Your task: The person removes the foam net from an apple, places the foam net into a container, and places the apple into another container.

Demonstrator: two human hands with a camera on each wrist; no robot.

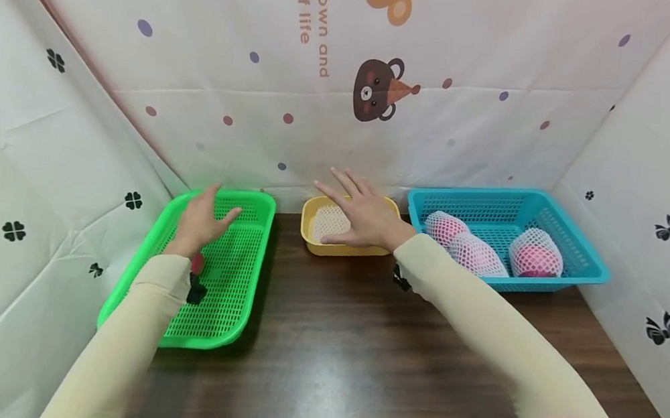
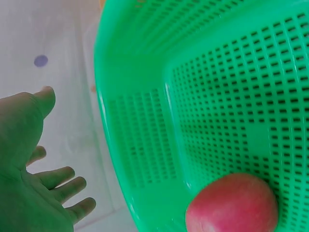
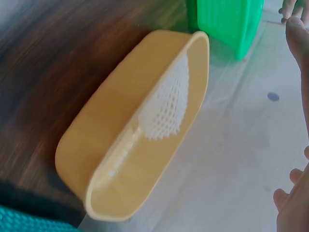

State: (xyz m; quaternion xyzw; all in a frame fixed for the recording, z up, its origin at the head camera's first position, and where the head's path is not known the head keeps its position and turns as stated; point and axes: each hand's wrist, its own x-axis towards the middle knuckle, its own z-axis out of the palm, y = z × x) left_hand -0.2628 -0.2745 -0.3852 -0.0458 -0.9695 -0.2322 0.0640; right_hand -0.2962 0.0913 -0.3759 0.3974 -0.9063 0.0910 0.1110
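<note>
My left hand (image 1: 196, 222) hovers over the green basket (image 1: 260, 262) with fingers spread, holding nothing. Inside that basket lies a smooth pinkish-red round fruit (image 2: 234, 205), mostly hidden by the wrist in the head view. Fingers stretched apart, my right hand (image 1: 364, 217) is above the small yellow basket (image 1: 345, 252) and grips nothing. A white foam net sleeve (image 3: 166, 104) lies in the yellow basket, with no fruit visible in it.
At the right stands a blue basket (image 1: 586, 267) with three pink fruits (image 1: 536, 255) in white foam nets. All the baskets sit on a dark wooden table (image 1: 322, 342) near the printed cloth (image 1: 297, 98) behind. More cloth hangs at both sides.
</note>
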